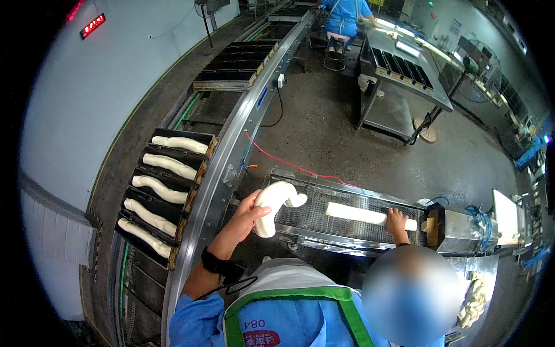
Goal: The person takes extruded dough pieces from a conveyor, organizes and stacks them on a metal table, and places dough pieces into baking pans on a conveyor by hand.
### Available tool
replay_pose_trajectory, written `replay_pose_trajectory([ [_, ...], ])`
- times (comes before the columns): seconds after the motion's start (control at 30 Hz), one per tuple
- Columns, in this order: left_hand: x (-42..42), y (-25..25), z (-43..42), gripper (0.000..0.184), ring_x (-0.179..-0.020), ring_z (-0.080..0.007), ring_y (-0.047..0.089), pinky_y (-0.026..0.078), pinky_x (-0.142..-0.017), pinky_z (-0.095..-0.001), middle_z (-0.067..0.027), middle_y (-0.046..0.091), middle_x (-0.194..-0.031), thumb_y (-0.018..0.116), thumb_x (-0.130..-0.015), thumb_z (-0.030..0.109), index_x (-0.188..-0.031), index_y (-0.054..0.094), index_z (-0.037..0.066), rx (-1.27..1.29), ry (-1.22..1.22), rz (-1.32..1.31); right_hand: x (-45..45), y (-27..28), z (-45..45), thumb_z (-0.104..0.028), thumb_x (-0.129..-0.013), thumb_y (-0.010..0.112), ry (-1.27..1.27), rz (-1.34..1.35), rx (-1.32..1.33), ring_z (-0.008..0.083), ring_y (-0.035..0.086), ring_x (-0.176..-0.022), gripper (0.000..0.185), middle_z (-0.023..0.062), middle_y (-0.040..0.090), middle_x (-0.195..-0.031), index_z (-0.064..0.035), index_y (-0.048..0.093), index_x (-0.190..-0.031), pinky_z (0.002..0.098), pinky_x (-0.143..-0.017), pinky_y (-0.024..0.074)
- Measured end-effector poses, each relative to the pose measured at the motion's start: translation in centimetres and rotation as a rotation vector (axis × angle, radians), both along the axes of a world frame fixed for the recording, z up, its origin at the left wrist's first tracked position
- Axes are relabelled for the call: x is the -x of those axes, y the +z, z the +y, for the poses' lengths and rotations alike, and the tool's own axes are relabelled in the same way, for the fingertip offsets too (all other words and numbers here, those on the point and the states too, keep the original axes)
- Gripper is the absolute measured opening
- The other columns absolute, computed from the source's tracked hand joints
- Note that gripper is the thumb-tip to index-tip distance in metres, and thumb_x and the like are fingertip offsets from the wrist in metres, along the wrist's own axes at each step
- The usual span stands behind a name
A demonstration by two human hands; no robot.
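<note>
A curved, floppy piece of pale dough [274, 205] hangs from my left hand [241, 222], whose thumb and fingers are closed around its left side, above the left end of a short mesh conveyor [315, 202]. Along that conveyor lies a long, straight dough strip [355, 213]. My right hand [396, 222] has its fingers wrapped over the strip near its right end. A blurred patch hides the right forearm. To the left, a set of black tins [188, 137] holds several dough pieces [167, 165], one in each slot.
A long metal conveyor rail [234, 133] runs beside the tins, with more black tins [234, 61] farther up. A red cable [298, 166] crosses behind the mesh conveyor. Twisted dough [474, 301] lies at the lower right. A person [344, 17] sits by a steel table [430, 95].
</note>
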State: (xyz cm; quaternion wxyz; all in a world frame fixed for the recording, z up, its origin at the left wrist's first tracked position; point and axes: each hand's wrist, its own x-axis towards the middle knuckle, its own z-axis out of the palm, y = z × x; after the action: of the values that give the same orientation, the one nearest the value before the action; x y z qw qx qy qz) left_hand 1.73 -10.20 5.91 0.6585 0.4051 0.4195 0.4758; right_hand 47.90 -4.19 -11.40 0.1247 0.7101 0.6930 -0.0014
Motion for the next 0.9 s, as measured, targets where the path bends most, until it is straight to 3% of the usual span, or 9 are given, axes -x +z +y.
replay_pose_trajectory([
  [0.17, -0.1, -0.2, 0.9, 0.048, -0.086, -0.0121, 0.048, 0.039, -0.075, -0.0247, -0.007, 0.05, -0.092, 0.057, -0.07, 0.017, -0.111, 0.039, -0.001, -0.111, 0.027, -0.093, 0.5, 0.8, 0.0, -0.021, -0.054, 0.065, 0.069, 0.231, 0.052, 0.033, 0.049, -0.087, 0.039, 0.0134, 0.051, -0.089, -0.0073, 0.053, -0.088, 0.0522, -0.073, 0.0357],
  [0.23, -0.8, 1.1, 1.1, 0.047, -0.09, -0.0142, 0.049, 0.039, -0.078, -0.0269, -0.0087, 0.051, -0.095, 0.055, -0.072, 0.015, -0.113, 0.038, -0.001, -0.141, 0.065, -0.21, 0.7, 1.0, 0.0, -0.021, -0.052, 0.065, 0.1, 0.634, -0.149, 0.0354, 0.049, -0.084, 0.037, 0.0153, 0.051, -0.086, -0.0039, 0.056, -0.083, 0.046, -0.074, 0.0381],
  [0.27, -0.7, 1.3, 1.4, 0.048, -0.09, -0.0158, 0.05, 0.04, -0.079, -0.0285, -0.01, 0.05, -0.097, 0.054, -0.074, 0.016, -0.115, 0.036, -0.001, -0.127, 0.06, -0.192, 1.3, 3.5, -0.5, -0.026, -0.056, 0.066, 0.016, 0.74, -0.046, 0.0341, 0.047, -0.089, 0.043, 0.0192, 0.05, -0.093, -0.0023, 0.054, -0.091, 0.0376, -0.077, 0.038],
  [0.3, -0.8, 1.5, 1.7, 0.048, -0.09, -0.0158, 0.05, 0.04, -0.079, -0.0285, -0.01, 0.05, -0.097, 0.054, -0.074, 0.016, -0.115, 0.036, -0.001, -0.125, 0.078, -0.196, 1.1, 3.1, -0.4, -0.02, -0.057, 0.063, 0.166, 0.709, -0.251, 0.0299, 0.05, -0.085, 0.037, 0.0171, 0.051, -0.088, 0.0007, 0.054, -0.087, 0.0359, -0.072, 0.0402],
  [0.4, -1.6, 2.6, 2.8, 0.049, -0.088, -0.0161, 0.051, 0.042, -0.076, -0.0288, -0.0098, 0.049, -0.099, 0.053, -0.075, 0.019, -0.116, 0.034, -0.001, -0.139, 0.092, -0.25, 4.4, 8.7, -1.4, -0.013, -0.062, 0.056, -0.211, 1.281, -0.111, 0.017, 0.053, -0.064, 0.029, 0.0086, 0.055, -0.076, 0.0018, 0.054, -0.087, 0.0275, -0.061, 0.0425],
  [0.57, -1.5, 3.9, 6.0, 0.045, -0.093, -0.0174, 0.05, 0.041, -0.081, -0.0305, -0.0118, 0.049, -0.105, 0.051, -0.077, 0.02, -0.115, 0.035, 0.001, -0.215, 0.154, -0.412, 7.4, 15.2, -3.4, -0.019, -0.07, 0.055, -0.312, 1.744, -0.115, 0.0124, 0.052, -0.056, 0.037, 0.0088, 0.054, -0.076, 0.0036, 0.046, -0.098, 0.0222, -0.05, 0.0435],
  [0.7, 0.7, 3.5, 12.2, 0.031, -0.086, -0.0166, 0.052, 0.044, -0.076, -0.03, -0.0083, 0.052, -0.095, 0.051, -0.078, 0.018, -0.104, 0.045, 0.003, -0.297, 0.28, -0.483, 6.7, 16.3, -4.3, -0.023, -0.074, 0.054, -0.377, 1.789, -0.163, 0.0115, 0.051, -0.055, 0.039, 0.0094, 0.053, -0.08, 0.0038, 0.044, -0.1, 0.0204, -0.044, 0.0432],
  [0.83, 3.8, 4.7, 19.1, 0.029, -0.077, -0.0182, 0.054, 0.047, -0.064, -0.0306, -0.0083, 0.051, -0.086, 0.053, -0.076, 0.016, -0.099, 0.042, 0.003, -0.433, 0.493, -0.445, 6.5, 16.9, -5.5, -0.025, -0.076, 0.053, -0.36, 1.726, -0.219, 0.0099, 0.05, -0.053, 0.038, 0.0073, 0.051, -0.078, 0.0031, 0.045, -0.1, 0.0196, -0.045, 0.0436],
  [0.9, 5.8, 5.9, 21.9, 0.03, -0.079, -0.02, 0.054, 0.046, -0.066, -0.0328, -0.009, 0.051, -0.088, 0.053, -0.077, 0.016, -0.102, 0.04, 0.005, -0.496, 0.596, -0.359, 5.5, 15.8, -5.7, -0.026, -0.076, 0.053, -0.399, 1.705, -0.226, 0.0096, 0.05, -0.052, 0.037, 0.006, 0.051, -0.076, 0.0008, 0.046, -0.1, 0.0197, -0.046, 0.0412],
])
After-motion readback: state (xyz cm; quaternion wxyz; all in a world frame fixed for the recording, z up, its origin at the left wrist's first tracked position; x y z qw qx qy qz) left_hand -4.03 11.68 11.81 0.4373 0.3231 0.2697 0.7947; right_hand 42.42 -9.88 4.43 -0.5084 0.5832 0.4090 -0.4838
